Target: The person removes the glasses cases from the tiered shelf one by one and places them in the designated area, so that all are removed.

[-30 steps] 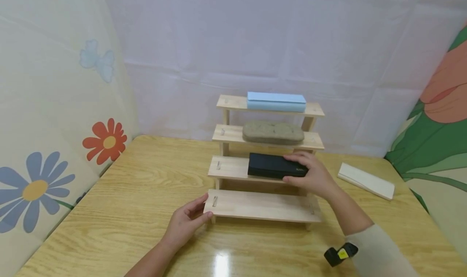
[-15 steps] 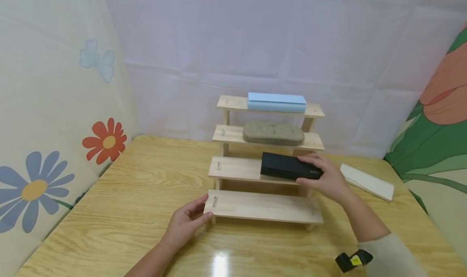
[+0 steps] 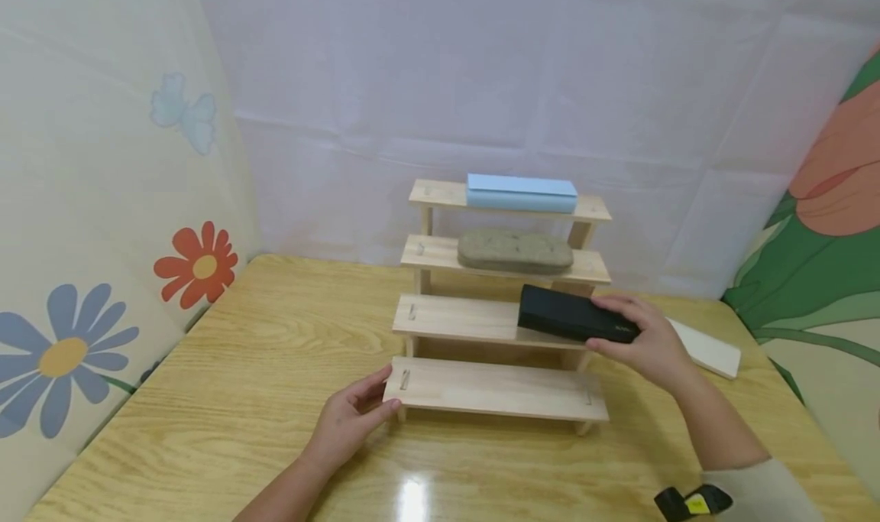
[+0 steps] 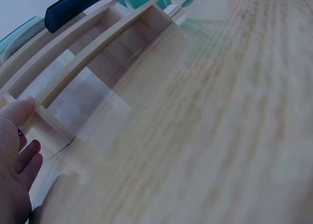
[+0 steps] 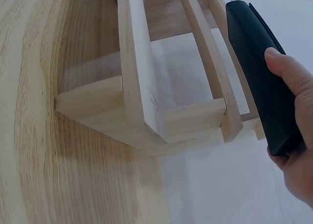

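My right hand grips a long black glasses case by its right end, thumb on one side and fingers on the other. In the head view the case overlaps the right part of the second board from the bottom of a stepped wooden display stand. From the right wrist view, the black case is tilted and apart from the boards. My left hand holds the left end of the lowest board between thumb and fingers. A grey-green glasses case and a light blue case lie on the two upper boards.
A flat white case lies on the wood-grain table right of the stand, partly hidden behind my right hand. A pale cloth hangs behind, and flower-printed cloths stand at both sides.
My right hand has carried the black glasses case rightward off the middle of its board, and the case has tilted a little. My left hand and the stand hold nearly still.
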Motion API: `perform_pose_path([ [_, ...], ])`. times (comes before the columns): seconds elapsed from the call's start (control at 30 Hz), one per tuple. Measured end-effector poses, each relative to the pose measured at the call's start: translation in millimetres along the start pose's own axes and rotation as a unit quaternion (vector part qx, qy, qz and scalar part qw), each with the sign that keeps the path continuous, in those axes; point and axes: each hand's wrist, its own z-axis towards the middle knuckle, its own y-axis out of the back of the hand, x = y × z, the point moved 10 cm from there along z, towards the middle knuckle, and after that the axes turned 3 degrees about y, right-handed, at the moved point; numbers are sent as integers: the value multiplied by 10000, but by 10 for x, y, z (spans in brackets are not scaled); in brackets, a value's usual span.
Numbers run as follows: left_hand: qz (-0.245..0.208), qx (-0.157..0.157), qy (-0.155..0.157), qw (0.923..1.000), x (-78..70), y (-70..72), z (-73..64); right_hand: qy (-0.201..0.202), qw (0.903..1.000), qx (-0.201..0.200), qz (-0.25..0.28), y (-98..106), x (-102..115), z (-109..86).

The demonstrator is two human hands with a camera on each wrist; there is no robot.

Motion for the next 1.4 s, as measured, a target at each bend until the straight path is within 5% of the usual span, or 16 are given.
perform_pose_path([
  [0.6,68,-73,-47,9999,-12,13,4,-386,9989,-131,-225,299,-207,-177],
  [0.97,72,-86,8,9999,-5,9,5,-463,9968,-525,-380,517,-402,-322],
  [1.27,53,-82,-17,10000,-6,8,6,-157,9924,-1112,-510,750,-495,-461],
  [1.4,37,-83,-42,9999,-6,8,4,-507,9926,-943,-567,786,-619,-509],
])
